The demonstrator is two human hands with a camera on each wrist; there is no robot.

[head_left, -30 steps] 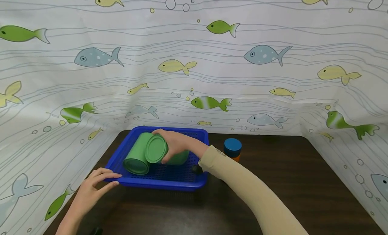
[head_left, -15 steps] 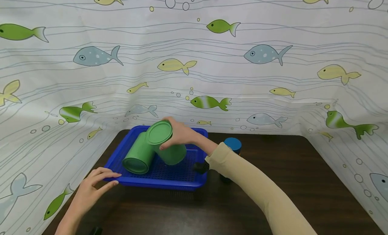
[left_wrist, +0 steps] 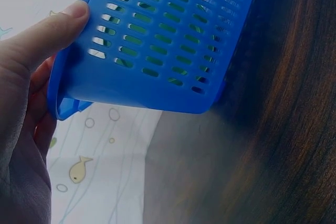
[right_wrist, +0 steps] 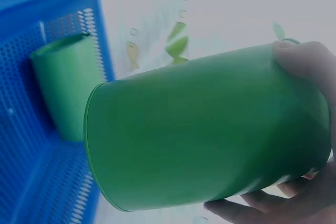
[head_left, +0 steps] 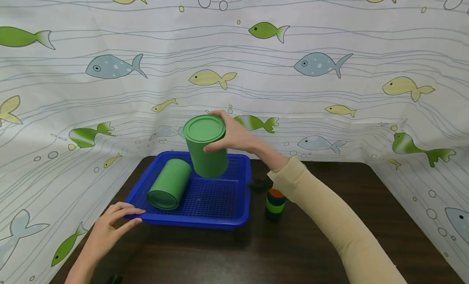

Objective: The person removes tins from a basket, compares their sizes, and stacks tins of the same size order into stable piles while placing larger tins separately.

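Observation:
A green can [head_left: 209,153] hangs above the blue basket [head_left: 220,223], nearly upright with its flat end up. My right hand [head_left: 236,133] grips it round the upper part, thumb on the near side; in the right wrist view the held can [right_wrist: 205,129] fills the middle. A second green can [head_left: 170,184] lies on its side in the left half of the basket. At the basket's front left corner my left hand [head_left: 110,225] pinches the rim, and the left wrist view shows the thumb on top of the rim with fingers curled under it.
Right of the basket, a container [head_left: 275,206] with blue, green and orange bands stands on the dark wooden table [head_left: 205,259], partly behind the right sleeve [head_left: 322,210]. A white fish-patterned sheet [head_left: 278,96] walls the table at the back and sides.
My right hand has raised the green can out of the basket, up and slightly right, turning it from tilted to nearly upright. The left hand stays at the rim.

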